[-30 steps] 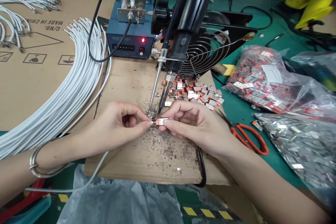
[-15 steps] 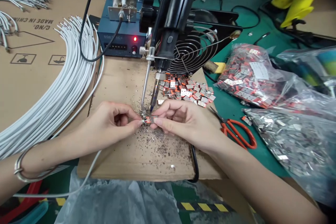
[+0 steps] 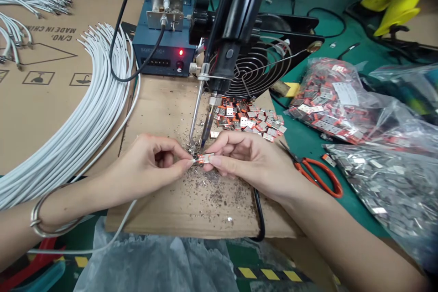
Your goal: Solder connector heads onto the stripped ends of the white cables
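Note:
My left hand [image 3: 159,159] pinches the end of a white cable [image 3: 123,223] between thumb and fingertips. Between thumb and forefinger, my right hand [image 3: 239,157] grips a small metal USB connector [image 3: 205,159] with an orange part. The cable end meets the connector's orange side. Just above them is the tip of a soldering iron [image 3: 204,139], with a thin metal feed tube [image 3: 196,116] to its left. Whether the tip touches the connector cannot be made out.
A bundle of white cables [image 3: 102,109] lies left. Behind are a blue soldering unit [image 3: 160,50], a black fan [image 3: 246,73] and loose connectors [image 3: 246,121]. Orange-handled scissors [image 3: 321,175] and plastic bags of connectors [image 3: 328,100] and metal parts [image 3: 379,187] lie right.
The connector has turned so that its flat metal face shows more, and it sits slightly lower relative to the iron tip. The whole view has shifted a little. Both hands keep their pinches.

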Demonstrator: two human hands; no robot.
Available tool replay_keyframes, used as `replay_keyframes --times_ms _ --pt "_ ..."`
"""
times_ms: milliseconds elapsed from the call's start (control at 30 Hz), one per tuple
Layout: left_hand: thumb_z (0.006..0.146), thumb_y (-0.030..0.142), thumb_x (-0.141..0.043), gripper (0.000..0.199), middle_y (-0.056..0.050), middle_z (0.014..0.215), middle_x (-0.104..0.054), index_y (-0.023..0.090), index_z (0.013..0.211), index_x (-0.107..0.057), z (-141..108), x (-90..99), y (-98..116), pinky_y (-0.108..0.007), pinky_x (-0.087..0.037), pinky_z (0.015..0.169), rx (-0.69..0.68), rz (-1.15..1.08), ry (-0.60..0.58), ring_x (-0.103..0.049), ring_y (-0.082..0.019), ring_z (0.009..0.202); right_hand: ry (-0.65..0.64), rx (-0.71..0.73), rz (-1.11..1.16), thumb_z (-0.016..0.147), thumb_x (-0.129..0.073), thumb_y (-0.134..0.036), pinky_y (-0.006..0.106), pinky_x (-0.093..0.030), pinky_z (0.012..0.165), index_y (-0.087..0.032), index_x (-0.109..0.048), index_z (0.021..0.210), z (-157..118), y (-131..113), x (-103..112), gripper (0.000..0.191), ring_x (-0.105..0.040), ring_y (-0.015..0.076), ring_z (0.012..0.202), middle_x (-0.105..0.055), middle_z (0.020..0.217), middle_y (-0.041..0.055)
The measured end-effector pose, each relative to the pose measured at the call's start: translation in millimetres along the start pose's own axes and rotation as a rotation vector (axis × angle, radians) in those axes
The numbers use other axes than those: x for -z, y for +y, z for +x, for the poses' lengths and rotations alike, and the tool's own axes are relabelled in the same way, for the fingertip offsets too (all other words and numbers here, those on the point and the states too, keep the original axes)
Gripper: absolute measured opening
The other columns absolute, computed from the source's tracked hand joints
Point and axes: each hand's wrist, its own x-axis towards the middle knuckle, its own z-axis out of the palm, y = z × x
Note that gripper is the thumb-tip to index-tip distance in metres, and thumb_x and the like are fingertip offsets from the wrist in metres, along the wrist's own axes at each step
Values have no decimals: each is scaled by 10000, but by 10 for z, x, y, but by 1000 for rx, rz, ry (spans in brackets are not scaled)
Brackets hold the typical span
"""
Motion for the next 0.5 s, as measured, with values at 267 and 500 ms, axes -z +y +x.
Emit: replay_keyframes --times_ms 267,500 --pt "768 251 -580 181 45 495 -439 126 774 -711 -2 -4 15 -174 -266 411 7 -26 -8 -351 -63 464 3 1 -32 660 -751 -251 177 -410 436 -161 -612 717 -4 -21 5 175 -543 67 494 -683 623 11" --pt "798 290 -564 203 47 505 -432 145 791 -706 9 1 -39 -184 -270 426 -17 23 -6 -362 -70 481 138 58 -181 577 -779 -189 179 -412 468 -161 -594 654 27 2 -91 203 -508 65 499 -592 550 -30"
